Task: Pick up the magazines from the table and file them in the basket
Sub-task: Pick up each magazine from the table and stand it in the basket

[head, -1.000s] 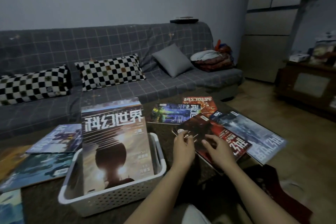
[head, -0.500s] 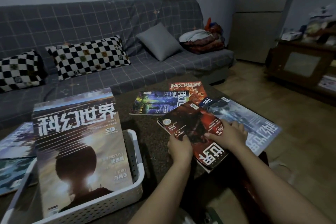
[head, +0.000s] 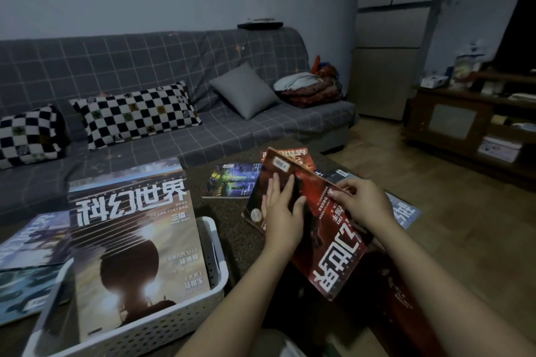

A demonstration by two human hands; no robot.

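Note:
A dark red magazine [head: 327, 238] is tilted up off the brown table [head: 232, 220], held in both my hands. My left hand [head: 282, 211] lies on its cover with the fingers spread, and my right hand [head: 362, 203] grips its right edge. A white perforated basket [head: 214, 266] stands at the lower left with a large brown-gold magazine [head: 133, 240] upright inside it. Flat on the table beyond lie a green-blue magazine [head: 232, 181], an orange one [head: 295, 156] and a grey-blue one [head: 406, 211], partly hidden by my right hand.
More magazines [head: 32, 255] lie at the table's left, behind the basket. A grey checked sofa [head: 174, 72] with checkered cushions runs along the far side. A wooden cabinet [head: 464, 124] stands at the right, with bare floor between it and the table.
The red magazine was flat on the table under my hands; both hands have now lifted and tilted it up. My view has swung back left, showing more of the basket.

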